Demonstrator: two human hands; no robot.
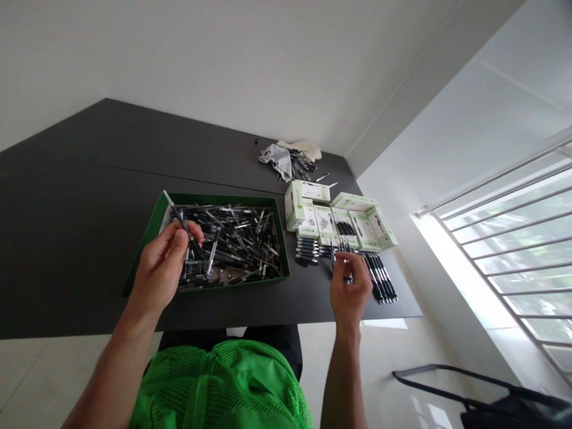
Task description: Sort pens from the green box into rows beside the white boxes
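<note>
The left hand (pixel 163 268) has its grip pinched on a slim dark pen (pixel 176 217), tilted above the near-left part of the green tray (pixel 280 238); since only thumb and fingers hold it, it could slip and drop among the loose pens (pixel 245 244). These lie crossed in the tray, so pulling one could drag or flick others. The right hand (pixel 351 286) is over the laid-out pens beside the small cartons (pixel 292 208); a brush of its knuckles or wrist could skew the row of pens (pixel 382 277) at its side, and a pen nudged towards the near edge of the bench (pixel 67 238) could roll off. That hand's fingers are curled close together, but whether they pinch a pen or merely touch one cannot be told. It hides part of the rows, the grey cloth (pixel 277 159) covers part of the far pile, and carton print is too small to read.
</note>
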